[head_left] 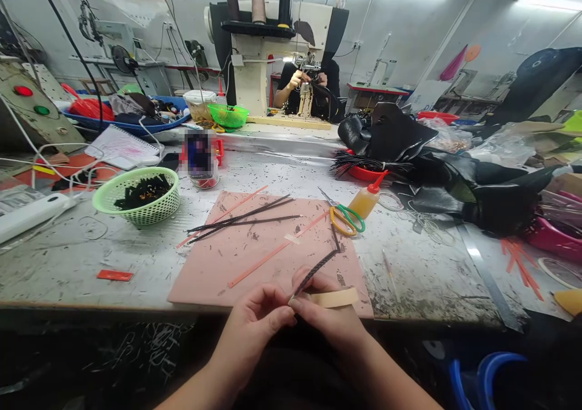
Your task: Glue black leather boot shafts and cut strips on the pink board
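A dark braided strap (pixel 314 272) runs up and away from my fingers, bending sharply near the scissors. My right hand (pixel 334 316) is closed on it, thumb on top, close to its near end. Out from behind my right fingers sticks a flat tan strip (pixel 337 298); how it is held is hidden. With thumb and fingertips my left hand (pixel 261 313) pinches at the strap's near end, touching the right hand. Beneath lies a pink board (pixel 202 276) with several dark braided straps (pixel 240 221) and a thin orange strip (pixel 277 251). Scissors (pixel 346 219) rest at its upper right.
A yellow glue bottle (pixel 364 201) with a red cap stands behind the scissors. Left sits a green basket (pixel 136 213) of black pieces. Black leather pieces (pixel 391 134) are heaped to the right, near a metal ruler (pixel 486 276). Across the bench, another person (pixel 297 82) works at a sewing machine.
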Demonstrator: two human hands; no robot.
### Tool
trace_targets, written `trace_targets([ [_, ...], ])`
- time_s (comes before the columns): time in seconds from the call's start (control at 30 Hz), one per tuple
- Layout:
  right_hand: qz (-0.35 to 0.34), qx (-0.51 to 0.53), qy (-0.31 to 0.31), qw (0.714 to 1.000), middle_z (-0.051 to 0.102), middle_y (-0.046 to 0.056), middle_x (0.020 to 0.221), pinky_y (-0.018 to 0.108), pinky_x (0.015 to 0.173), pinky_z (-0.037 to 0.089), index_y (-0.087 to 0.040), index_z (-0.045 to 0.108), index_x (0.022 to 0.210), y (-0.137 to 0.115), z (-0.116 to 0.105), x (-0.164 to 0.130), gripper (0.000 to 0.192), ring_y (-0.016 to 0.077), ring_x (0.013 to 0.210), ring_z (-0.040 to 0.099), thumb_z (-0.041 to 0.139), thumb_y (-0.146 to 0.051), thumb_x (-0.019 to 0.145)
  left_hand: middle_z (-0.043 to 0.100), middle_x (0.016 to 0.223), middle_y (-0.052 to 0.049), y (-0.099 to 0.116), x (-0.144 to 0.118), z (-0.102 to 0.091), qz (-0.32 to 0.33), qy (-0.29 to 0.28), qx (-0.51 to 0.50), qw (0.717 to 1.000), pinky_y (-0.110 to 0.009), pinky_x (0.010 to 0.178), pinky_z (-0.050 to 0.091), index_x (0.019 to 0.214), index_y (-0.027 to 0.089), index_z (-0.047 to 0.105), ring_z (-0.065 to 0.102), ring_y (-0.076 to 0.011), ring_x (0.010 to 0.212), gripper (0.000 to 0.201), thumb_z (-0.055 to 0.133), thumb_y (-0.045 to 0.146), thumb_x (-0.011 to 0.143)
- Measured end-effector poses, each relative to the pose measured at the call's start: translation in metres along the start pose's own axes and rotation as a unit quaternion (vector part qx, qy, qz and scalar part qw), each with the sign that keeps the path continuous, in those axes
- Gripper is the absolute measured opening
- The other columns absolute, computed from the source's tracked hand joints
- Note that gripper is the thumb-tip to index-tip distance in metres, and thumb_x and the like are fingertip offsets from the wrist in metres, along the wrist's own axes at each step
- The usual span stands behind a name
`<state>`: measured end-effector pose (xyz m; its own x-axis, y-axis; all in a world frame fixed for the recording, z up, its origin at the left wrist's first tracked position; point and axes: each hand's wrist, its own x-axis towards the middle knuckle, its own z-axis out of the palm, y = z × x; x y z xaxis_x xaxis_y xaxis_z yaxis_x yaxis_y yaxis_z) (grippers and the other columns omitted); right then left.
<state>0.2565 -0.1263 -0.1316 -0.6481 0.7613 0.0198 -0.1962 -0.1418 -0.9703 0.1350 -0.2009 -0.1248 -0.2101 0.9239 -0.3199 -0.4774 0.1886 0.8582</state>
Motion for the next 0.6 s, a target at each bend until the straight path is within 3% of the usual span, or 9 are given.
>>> trace_targets([
  [0.07, -0.025, -0.077, 0.005, 0.997, 0.054, -0.002, 0.061, 0.024, 0.053, 0.042, -0.021, 0.054, 0.064, -0.006, -0.003, 0.0, 0.014, 0.0122, 0.057, 0.051, 0.065, -0.026, 0.068, 0.061, 0.056, 0.001, 0.001, 0.0, -0.001, 0.005, -0.002, 0.029, 1.0, -0.024, 0.065, 0.04, 0.065, 0.017, 0.064, 0.053, -0.0136, 0.061, 0.022, 0.078, 0.033, 0.061],
  [0.17, -0.083, -0.142, -0.024, 0.986, 0.053, -0.001, 0.066, 0.025, 0.06, 0.042, -0.02, 0.057, 0.064, -0.011, -0.009, 0.002, 0.008, 0.013, 0.064, 0.051, 0.061, -0.02, 0.071, 0.061, 0.057, 0.0, 0.004, -0.001, 0.0, -0.013, -0.016, -0.005, 1.0, -0.023, 0.062, 0.04, 0.064, 0.016, 0.065, 0.052, -0.012, 0.057, 0.02, 0.077, 0.032, 0.062],
  [0.3, -0.111, -0.13, -0.077, 0.982, 0.052, 0.0, 0.073, 0.026, 0.065, 0.043, -0.021, 0.061, 0.069, -0.012, -0.014, 0.006, 0.008, 0.013, 0.07, 0.052, 0.057, -0.018, 0.075, 0.059, 0.055, 0.0, 0.007, -0.003, 0.004, -0.063, -0.053, -0.082, 0.993, -0.02, 0.056, 0.038, 0.064, 0.015, 0.067, 0.049, -0.0094, 0.053, 0.018, 0.078, 0.029, 0.061],
  [0.47, -0.113, -0.125, -0.129, 0.977, 0.055, 0.002, 0.083, 0.028, 0.073, 0.044, -0.021, 0.061, 0.072, -0.015, -0.013, 0.008, 0.01, 0.0152, 0.079, 0.054, 0.056, -0.024, 0.078, 0.053, 0.048, 0.001, 0.008, -0.002, 0.004, -0.099, -0.098, -0.097, 0.985, -0.018, 0.047, 0.032, 0.062, 0.012, 0.067, 0.042, -0.0059, 0.042, 0.023, 0.078, 0.031, 0.06],
  [0.6, -0.104, -0.164, -0.105, 0.975, 0.055, 0.002, 0.077, 0.027, 0.067, 0.044, -0.02, 0.056, 0.07, -0.015, -0.01, 0.008, 0.01, 0.0144, 0.072, 0.054, 0.052, -0.022, 0.079, 0.058, 0.051, -0.001, 0.008, -0.001, 0.001, -0.092, -0.053, -0.06, 0.992, -0.019, 0.048, 0.037, 0.062, 0.013, 0.068, 0.048, -0.0082, 0.046, 0.026, 0.081, 0.035, 0.056],
])
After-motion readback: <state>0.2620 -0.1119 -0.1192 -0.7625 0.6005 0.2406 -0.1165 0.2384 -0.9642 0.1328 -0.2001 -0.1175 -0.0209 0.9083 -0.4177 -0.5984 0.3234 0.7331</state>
